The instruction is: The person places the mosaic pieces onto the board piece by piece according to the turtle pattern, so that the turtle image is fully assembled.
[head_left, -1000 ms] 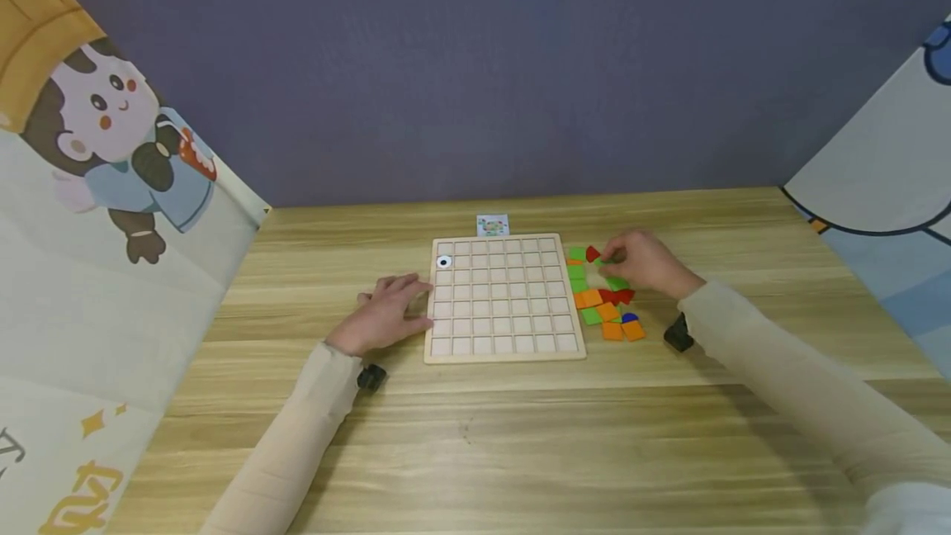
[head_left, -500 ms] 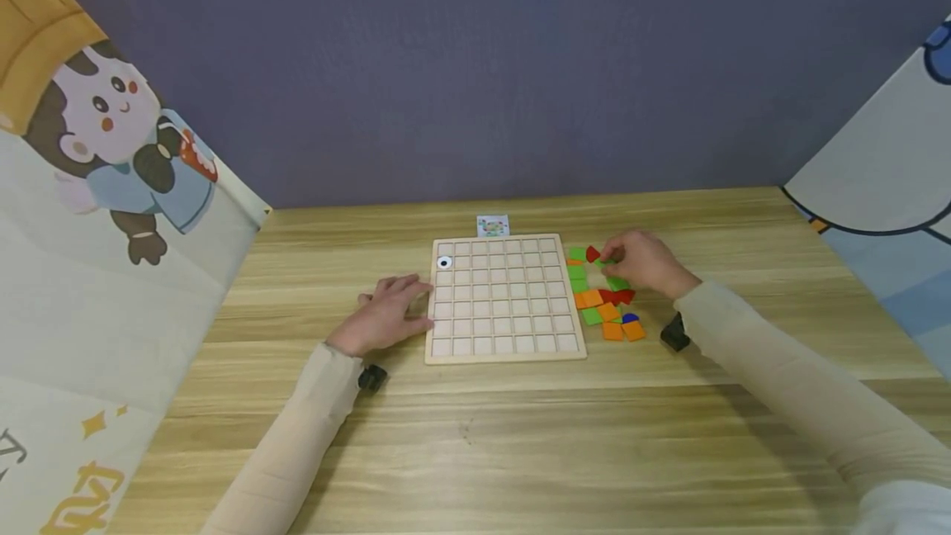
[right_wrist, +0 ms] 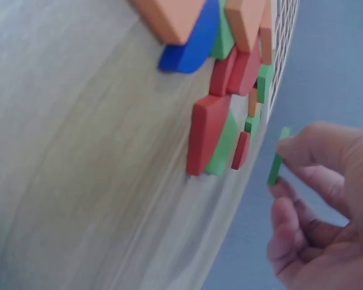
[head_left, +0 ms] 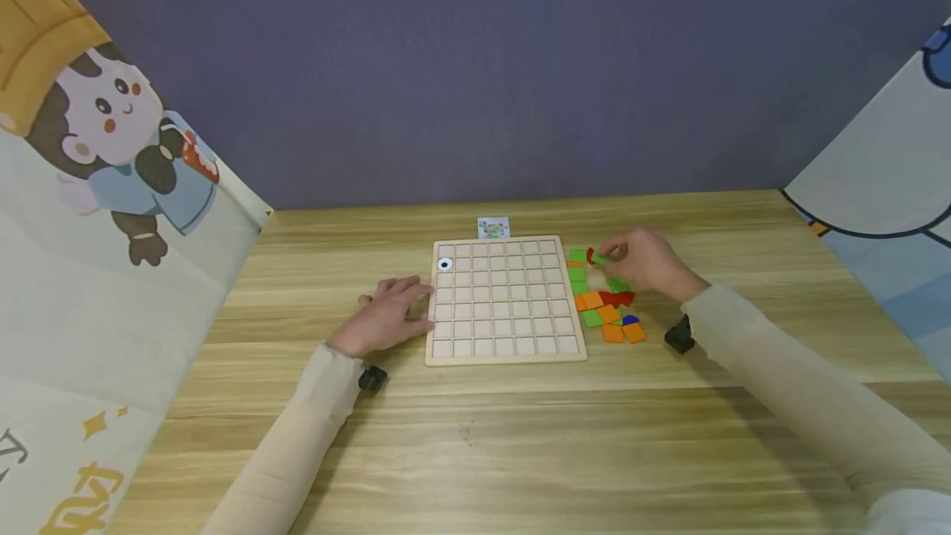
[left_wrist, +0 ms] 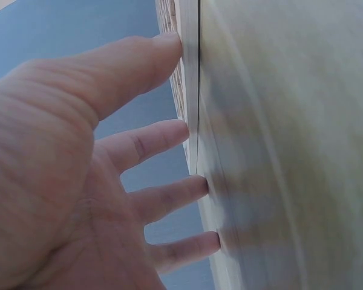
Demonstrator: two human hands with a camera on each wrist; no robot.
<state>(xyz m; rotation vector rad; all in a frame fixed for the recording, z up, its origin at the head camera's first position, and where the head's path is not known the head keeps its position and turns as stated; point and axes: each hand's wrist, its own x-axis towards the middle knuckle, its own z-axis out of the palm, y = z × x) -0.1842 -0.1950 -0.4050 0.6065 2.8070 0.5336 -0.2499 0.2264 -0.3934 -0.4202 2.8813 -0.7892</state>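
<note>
A square wooden grid board (head_left: 499, 302) lies on the table, with a white tile bearing a black dot (head_left: 444, 265) in a cell near its upper left corner. Against the board's left edge rest the fingertips and thumb of my left hand (head_left: 382, 314), fingers spread and fairly straight. To the right of the board, my right hand (head_left: 648, 261) pinches a green tile (right_wrist: 278, 162) between thumb and finger. The right wrist view has that tile held above the table. Below it lie loose tiles: red ones (right_wrist: 208, 134), orange ones (head_left: 612, 333), green ones and a blue rounded one (head_left: 630, 319).
A small printed card (head_left: 494, 227) lies behind the board's far edge. The wooden table (head_left: 475, 444) stretches out around the board. A dark panel (head_left: 475, 73) stands at the back, with printed panels at both sides.
My right hand has raised the green tile slightly, and in the head view the tile now partly covers a red piece. My left hand stays at the board's edge.
</note>
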